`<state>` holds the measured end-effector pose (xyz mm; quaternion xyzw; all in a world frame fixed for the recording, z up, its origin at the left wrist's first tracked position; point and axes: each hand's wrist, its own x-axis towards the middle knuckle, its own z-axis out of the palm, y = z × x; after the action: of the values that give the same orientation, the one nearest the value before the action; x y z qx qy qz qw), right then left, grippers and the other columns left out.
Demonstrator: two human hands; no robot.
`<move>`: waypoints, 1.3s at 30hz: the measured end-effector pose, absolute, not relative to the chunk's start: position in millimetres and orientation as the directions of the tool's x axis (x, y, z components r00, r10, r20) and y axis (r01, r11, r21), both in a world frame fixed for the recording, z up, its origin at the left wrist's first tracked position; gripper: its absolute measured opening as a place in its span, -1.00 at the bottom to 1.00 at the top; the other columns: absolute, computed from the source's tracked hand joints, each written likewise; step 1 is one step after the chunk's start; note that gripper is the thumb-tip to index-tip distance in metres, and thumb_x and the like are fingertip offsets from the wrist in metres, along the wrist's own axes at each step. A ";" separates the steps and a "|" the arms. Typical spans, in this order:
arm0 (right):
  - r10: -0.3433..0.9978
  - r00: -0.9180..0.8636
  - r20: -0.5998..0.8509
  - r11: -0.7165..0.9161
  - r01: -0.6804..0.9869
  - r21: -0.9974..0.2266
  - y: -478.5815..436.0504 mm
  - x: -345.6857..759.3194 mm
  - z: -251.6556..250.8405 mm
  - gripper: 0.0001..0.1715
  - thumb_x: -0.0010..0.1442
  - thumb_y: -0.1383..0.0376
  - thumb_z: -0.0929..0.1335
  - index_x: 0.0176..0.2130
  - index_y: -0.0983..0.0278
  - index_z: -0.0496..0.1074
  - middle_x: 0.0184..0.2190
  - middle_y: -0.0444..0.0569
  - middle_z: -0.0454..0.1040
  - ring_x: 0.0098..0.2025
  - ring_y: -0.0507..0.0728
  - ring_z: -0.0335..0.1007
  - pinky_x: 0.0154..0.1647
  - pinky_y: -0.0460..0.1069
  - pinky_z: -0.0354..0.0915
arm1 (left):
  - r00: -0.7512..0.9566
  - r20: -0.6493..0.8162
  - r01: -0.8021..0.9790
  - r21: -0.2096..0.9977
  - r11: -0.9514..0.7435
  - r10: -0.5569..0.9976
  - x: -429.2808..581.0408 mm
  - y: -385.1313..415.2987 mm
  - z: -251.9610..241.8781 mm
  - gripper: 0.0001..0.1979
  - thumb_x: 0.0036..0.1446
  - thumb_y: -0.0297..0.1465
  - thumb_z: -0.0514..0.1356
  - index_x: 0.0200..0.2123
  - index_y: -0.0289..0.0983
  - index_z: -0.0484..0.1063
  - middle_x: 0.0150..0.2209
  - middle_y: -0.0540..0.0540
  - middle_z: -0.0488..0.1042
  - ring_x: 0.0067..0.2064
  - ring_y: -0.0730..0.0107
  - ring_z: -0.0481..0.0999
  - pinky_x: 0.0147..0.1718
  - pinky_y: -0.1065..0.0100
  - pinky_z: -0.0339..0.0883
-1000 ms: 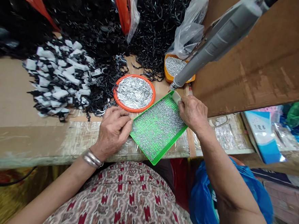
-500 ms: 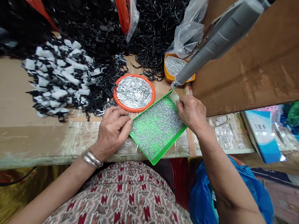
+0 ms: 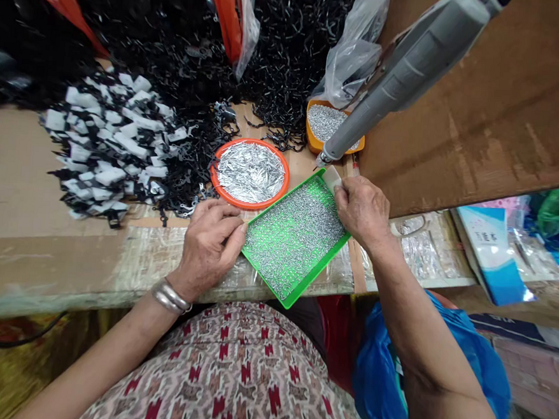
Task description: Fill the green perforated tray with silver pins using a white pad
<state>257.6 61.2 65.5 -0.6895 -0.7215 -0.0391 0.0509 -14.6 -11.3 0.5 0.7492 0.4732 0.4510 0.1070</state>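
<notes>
Facing the worktable (image 3: 89, 260), over a green tray (image 3: 317, 273) set askew by its near edge, just beside an orange-red bowl (image 3: 248, 205). Touching the tray's left corner with the left hand (image 3: 210, 243) (cannot tell whether gripping it). Grasping a pale piece (image 3: 331, 177) in the right hand (image 3: 363, 209), at the far corner, beside tiny silvery bits (image 3: 307, 218)

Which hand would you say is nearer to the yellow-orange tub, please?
Right. The right hand is in front of the yellow-orange tub, slightly right; the left hand is farther off, in front and well left.
</notes>
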 end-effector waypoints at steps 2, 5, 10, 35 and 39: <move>0.987 -0.060 0.152 0.064 0.998 -0.023 60.0 257.6 65.0 -0.72 0.33 0.31 0.22 -0.32 0.25 0.48 -0.23 0.10 0.57 -0.31 0.15 0.37 -0.35 0.04 0.12 | 0.150 0.578 0.616 0.580 -0.533 0.802 -14.9 -11.3 0.2 -0.89 0.23 -0.52 0.21 -0.31 -0.28 0.55 -0.26 -0.19 0.61 -0.16 0.15 0.54 0.00 -0.08 0.39; 0.987 -0.061 0.147 0.064 0.998 -0.019 58.7 257.1 64.5 -0.73 0.32 0.31 0.23 -0.32 0.26 0.49 -0.21 0.12 0.58 -0.32 0.15 0.36 -0.35 0.04 0.11 | 0.159 0.586 0.617 0.569 -0.543 0.795 -15.2 -11.3 -0.1 -0.89 0.23 -0.52 0.21 -0.31 -0.30 0.55 -0.27 -0.20 0.60 -0.16 0.14 0.54 0.00 -0.09 0.40; 0.994 -0.039 0.101 0.037 0.999 0.025 55.9 254.7 64.6 -0.73 0.34 0.27 0.24 -0.25 0.26 0.51 -0.17 0.10 0.57 -0.30 0.13 0.36 -0.33 0.03 0.10 | 0.160 0.595 0.620 0.561 -0.549 0.788 -15.1 -11.3 0.2 -0.90 0.23 -0.54 0.22 -0.31 -0.32 0.55 -0.27 -0.22 0.60 -0.16 0.12 0.54 -0.01 -0.08 0.40; 0.996 0.016 0.091 -0.011 0.998 -0.056 61.3 254.9 60.4 -0.78 0.30 0.31 0.26 -0.34 0.25 0.46 -0.23 0.07 0.54 -0.31 0.12 0.34 -0.30 0.03 0.16 | 0.166 0.588 0.619 0.563 -0.548 0.792 -15.5 -10.9 -1.7 -0.91 0.23 -0.54 0.23 -0.30 -0.33 0.55 -0.27 -0.22 0.60 -0.16 0.13 0.54 -0.01 -0.10 0.40; 0.990 0.002 0.141 0.013 0.995 -0.100 55.6 253.8 60.8 -0.76 0.29 0.31 0.26 -0.37 0.25 0.45 -0.27 0.07 0.52 -0.30 0.14 0.35 -0.30 0.04 0.15 | 0.165 0.582 0.622 0.565 -0.542 0.796 -15.7 -10.9 -2.9 -0.91 0.23 -0.53 0.23 -0.29 -0.31 0.55 -0.26 -0.20 0.60 -0.14 0.13 0.54 0.00 -0.10 0.40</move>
<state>253.8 55.6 60.8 -0.7025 -0.7064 -0.0141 0.0855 -15.7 -10.9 -2.9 0.7569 0.4683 0.4452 0.0977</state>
